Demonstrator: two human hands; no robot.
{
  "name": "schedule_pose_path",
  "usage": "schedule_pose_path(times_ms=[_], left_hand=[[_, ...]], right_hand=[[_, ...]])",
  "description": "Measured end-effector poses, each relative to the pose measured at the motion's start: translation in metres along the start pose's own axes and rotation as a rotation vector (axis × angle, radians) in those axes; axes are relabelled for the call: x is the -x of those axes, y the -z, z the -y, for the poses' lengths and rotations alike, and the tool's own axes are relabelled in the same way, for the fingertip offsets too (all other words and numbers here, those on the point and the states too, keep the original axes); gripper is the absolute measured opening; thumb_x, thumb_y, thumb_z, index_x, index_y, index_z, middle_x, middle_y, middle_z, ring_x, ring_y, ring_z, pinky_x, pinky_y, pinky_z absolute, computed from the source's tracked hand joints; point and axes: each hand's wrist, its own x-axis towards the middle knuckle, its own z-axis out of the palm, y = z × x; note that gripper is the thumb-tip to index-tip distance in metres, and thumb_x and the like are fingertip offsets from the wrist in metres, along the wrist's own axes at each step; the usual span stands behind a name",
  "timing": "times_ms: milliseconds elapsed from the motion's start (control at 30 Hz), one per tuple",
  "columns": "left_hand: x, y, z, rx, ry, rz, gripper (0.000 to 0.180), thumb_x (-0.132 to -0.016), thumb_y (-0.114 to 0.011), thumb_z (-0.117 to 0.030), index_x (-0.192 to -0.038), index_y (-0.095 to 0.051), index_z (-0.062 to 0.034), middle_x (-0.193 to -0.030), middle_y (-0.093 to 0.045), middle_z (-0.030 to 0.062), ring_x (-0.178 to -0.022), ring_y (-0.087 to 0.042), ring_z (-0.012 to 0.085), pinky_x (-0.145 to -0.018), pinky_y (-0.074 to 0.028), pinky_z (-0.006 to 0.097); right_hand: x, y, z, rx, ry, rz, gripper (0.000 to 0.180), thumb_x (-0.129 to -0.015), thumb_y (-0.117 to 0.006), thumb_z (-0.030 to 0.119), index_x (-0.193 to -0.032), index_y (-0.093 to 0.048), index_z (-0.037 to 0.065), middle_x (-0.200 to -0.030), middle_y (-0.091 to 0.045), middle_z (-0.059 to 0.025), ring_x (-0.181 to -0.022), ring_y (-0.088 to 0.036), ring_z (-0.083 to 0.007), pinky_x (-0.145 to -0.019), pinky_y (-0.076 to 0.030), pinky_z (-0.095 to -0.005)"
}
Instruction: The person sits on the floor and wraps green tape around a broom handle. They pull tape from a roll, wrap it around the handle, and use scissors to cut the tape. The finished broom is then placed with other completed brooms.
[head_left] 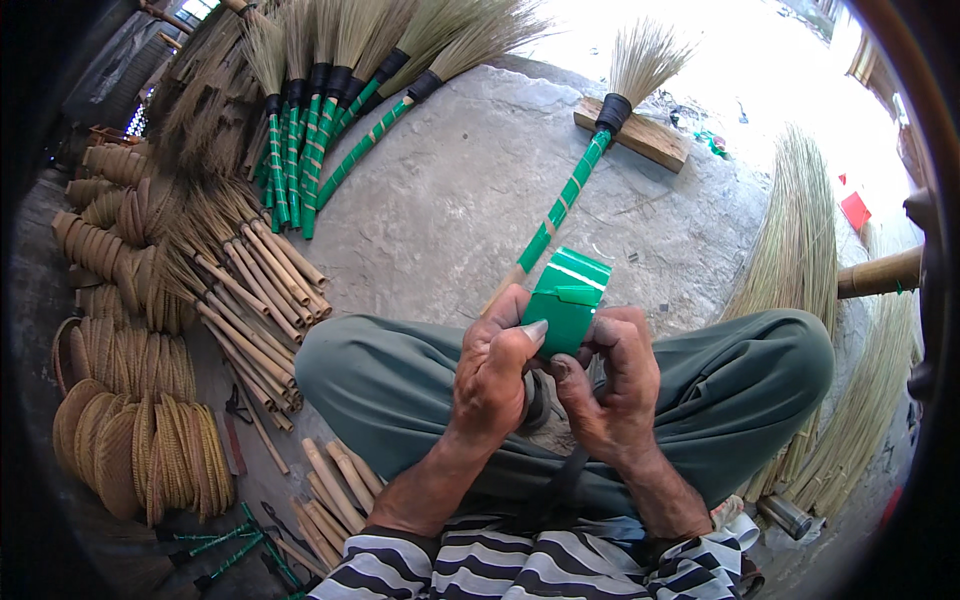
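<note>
Two hands meet at frame centre: the left hand (492, 372) and right hand (612, 385) both curl closed around a green plastic tape roll (566, 296), beside the green-wrapped broom handle (560, 205) lying on concrete.

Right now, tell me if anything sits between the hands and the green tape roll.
Nothing does. Both hands, left and right, already grip the green tape roll directly, above the crossed legs, beside the lower end of the broom handle.
</note>
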Motion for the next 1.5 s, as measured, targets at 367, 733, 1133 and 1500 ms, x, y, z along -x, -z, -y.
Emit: schedule_pose_path(times_ms=[367,733,1133,1500], left_hand=[[-0.003,-0.006,0.011,-0.073,-0.091,-0.138,0.041,-0.106,-0.055,-0.016,-0.141,-0.062,0.0042,-0.106,-0.067,-0.0014,-0.091,-0.056,0.0043,-0.086,-0.049,0.024],[-0.003,-0.002,0.019,-0.245,-0.185,-0.107,0.044,-0.113,-0.055,-0.025,-0.146,-0.061,0.0028,-0.103,-0.065,-0.0032,-0.090,-0.054,0.0036,-0.080,-0.048,0.023],[-0.009,0.003,0.020,-0.374,-0.158,-0.207,0.046,-0.118,-0.053,-0.044,-0.105,-0.071,-0.0040,-0.090,-0.063,-0.0050,-0.080,-0.051,0.0033,-0.069,-0.046,0.024],[-0.004,0.004,0.018,-0.378,-0.012,0.021,0.031,-0.109,-0.054,-0.017,-0.133,-0.060,0.0015,-0.111,-0.070,0.0066,-0.092,-0.067,0.0103,-0.083,-0.058,0.027]], right_hand=[[-0.001,-0.005,-0.007,0.211,0.099,-0.012,0.037,-0.091,-0.079,0.002,-0.121,-0.059,-0.002,-0.109,-0.063,-0.0185,-0.081,-0.069,-0.0263,-0.069,-0.059,-0.0383],[0.005,-0.009,-0.011,0.185,0.044,-0.046,0.032,-0.091,-0.078,0.002,-0.118,-0.060,-0.002,-0.107,-0.062,-0.0171,-0.081,-0.070,-0.0264,-0.069,-0.059,-0.0389],[0.020,-0.024,-0.019,0.186,0.038,-0.047,0.029,-0.089,-0.076,0.001,-0.111,-0.059,-0.001,-0.100,-0.058,-0.0141,-0.079,-0.061,-0.0254,-0.070,-0.053,-0.0384],[-0.002,0.013,-0.015,0.208,-0.064,-0.192,0.029,-0.089,-0.079,0.003,-0.116,-0.067,0.001,-0.105,-0.061,-0.0141,-0.094,-0.062,-0.0267,-0.078,-0.053,-0.0378]])
